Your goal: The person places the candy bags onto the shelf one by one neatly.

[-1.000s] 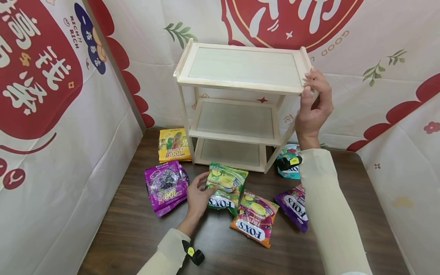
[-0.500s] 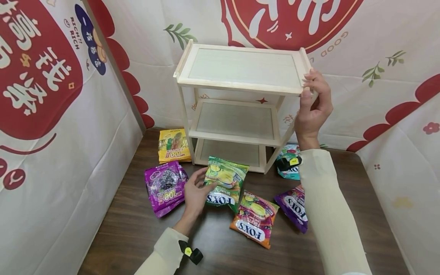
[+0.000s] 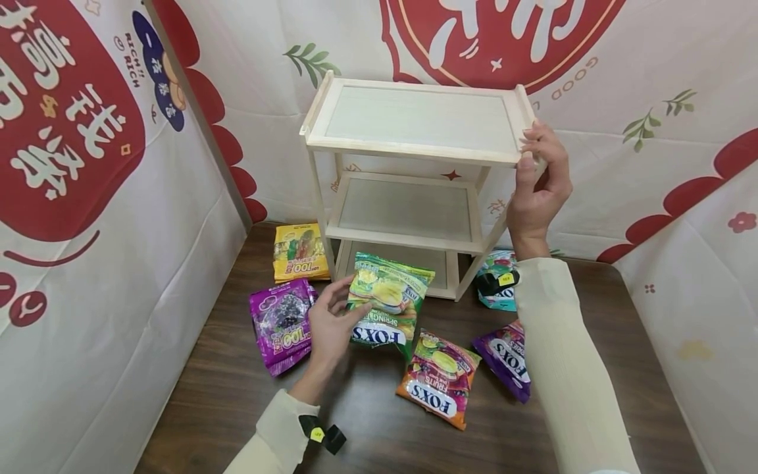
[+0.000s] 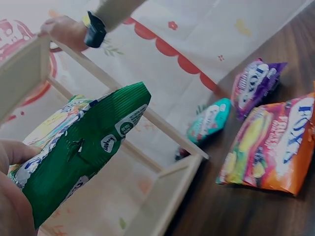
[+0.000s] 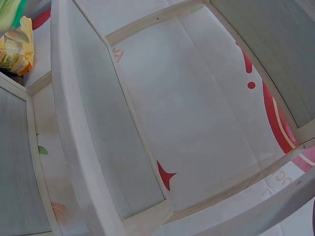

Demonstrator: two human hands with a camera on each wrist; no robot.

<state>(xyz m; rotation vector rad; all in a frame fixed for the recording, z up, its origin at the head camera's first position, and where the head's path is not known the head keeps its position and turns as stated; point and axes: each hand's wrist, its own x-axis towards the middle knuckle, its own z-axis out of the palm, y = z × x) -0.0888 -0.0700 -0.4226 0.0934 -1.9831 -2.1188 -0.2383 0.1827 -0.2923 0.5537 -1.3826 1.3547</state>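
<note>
In the head view my left hand (image 3: 329, 324) pinches the left side of a green Fox's candy bag (image 3: 387, 299), thumb on its printed front. The bag overlaps the bottom tier of a pale wooden three-tier shelf (image 3: 420, 122). In the left wrist view the green bag (image 4: 86, 147) is lifted and tilted, its dark green back showing. My right hand (image 3: 540, 187) grips the top right corner of the shelf, thumb in front and fingers over the side rail. The right wrist view looks through the shelf frame (image 5: 78, 147), with the right hand itself out of that view.
On the dark wooden table (image 3: 379, 421) lie an orange-red Fox's bag (image 3: 439, 378), a purple Fox's bag (image 3: 503, 359), a teal bag (image 3: 497, 296) partly behind the right sleeve, a purple grape candy bag (image 3: 281, 326) and a yellow bag (image 3: 299, 250). Printed cloth (image 3: 657, 184) encloses the table.
My left hand has raised the green candy bag and moved it slightly left and toward the shelf, off the table. The right hand stays on the shelf corner.
</note>
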